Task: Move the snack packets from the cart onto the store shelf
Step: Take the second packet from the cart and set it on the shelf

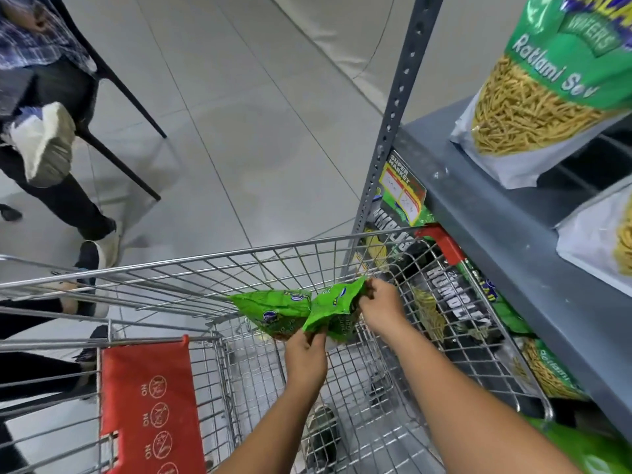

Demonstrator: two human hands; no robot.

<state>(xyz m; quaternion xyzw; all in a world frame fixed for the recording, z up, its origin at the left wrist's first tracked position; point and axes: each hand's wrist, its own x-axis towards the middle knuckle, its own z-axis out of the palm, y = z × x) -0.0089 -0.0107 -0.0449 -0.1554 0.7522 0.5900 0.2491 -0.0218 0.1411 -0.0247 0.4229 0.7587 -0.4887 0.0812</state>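
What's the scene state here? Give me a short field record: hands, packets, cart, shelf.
left hand: gripping the lower edge of the green snack packets
right hand: gripping the packets' upper right corner
packets: at least two, held together above the inside of the cart, not yet on the shelf
shopping cart: wire basket, red child-seat flap near its handle end; no other packets seen inside
grey metal shelf: to the right of the cart; Ratlami Sev bags stand on the upper level, more packets below
bystanders: legs and shoes at left, beside a black chair
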